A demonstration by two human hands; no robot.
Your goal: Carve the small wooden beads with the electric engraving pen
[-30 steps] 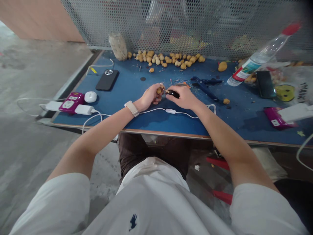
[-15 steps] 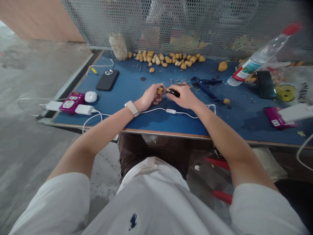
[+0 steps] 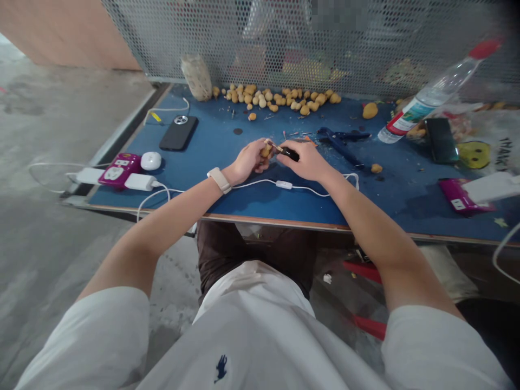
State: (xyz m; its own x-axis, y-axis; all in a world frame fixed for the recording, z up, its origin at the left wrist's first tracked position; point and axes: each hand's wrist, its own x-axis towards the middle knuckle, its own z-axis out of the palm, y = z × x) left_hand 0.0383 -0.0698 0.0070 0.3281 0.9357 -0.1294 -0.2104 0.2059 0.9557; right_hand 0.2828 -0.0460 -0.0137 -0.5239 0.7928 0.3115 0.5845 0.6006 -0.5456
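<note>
My left hand (image 3: 248,160) is closed around a small tan, knobbly lump (image 3: 266,152), partly hidden by the fingers. In my right hand (image 3: 307,158) is a black-handled tool (image 3: 290,154) with a thin metal shaft. Its tip points left and meets the lump or sits very close to it; I cannot tell which. Both hands are just above the blue tabletop (image 3: 252,203). Behind the right hand lie blue-handled pliers (image 3: 339,143) and small scraps. A white cable with an inline switch (image 3: 284,184) passes in front of the hands.
A row of tan round lumps (image 3: 280,99) lines the mesh panel (image 3: 227,32) at the back. A jar (image 3: 196,78), a black phone (image 3: 179,132) and a purple power adapter (image 3: 119,169) are to the left. A clear bottle (image 3: 422,111) and a second phone (image 3: 442,141) stand right.
The lump in my left hand has turned slightly and shows a little more between the fingers. Both arms and the tool are almost where they were.
</note>
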